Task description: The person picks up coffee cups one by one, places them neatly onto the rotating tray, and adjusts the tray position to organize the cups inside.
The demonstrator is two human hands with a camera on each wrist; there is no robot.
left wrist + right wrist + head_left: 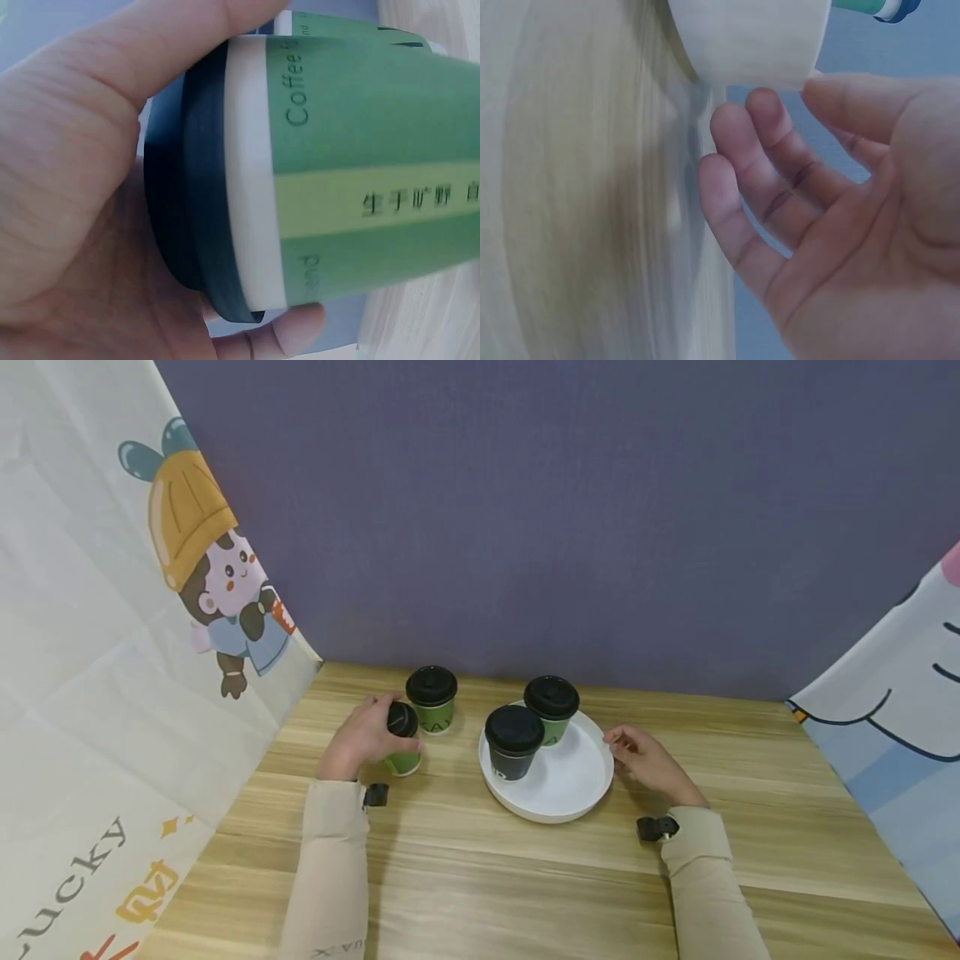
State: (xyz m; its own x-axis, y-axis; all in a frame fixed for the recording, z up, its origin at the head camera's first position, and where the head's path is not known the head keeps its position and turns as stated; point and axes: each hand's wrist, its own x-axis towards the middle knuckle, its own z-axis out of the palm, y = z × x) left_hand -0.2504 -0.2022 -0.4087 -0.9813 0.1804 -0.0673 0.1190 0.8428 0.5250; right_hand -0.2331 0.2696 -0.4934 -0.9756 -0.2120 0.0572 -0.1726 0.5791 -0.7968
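My left hand (365, 741) grips a green paper coffee cup (406, 762) by its black lid, and the cup stands upright at the left. In the left wrist view the thumb and fingers curl round the lid (206, 180). Right behind it is a second green coffee cup (437, 715), also lidded. A round white plate (581, 777) with a raised rim carries a dark coffee cup (512, 758) and a green coffee cup (553, 727). With thumb and fingertips, my right hand (648, 764) pinches the plate's right rim; the remaining fingers (735, 139) are loosely bent below it.
The wooden table (525, 893) ends at a blue-grey wall panel (562, 527) behind the cups. A white printed sheet (90, 635) borders the left side, and another printed sheet (892, 752) borders the right.
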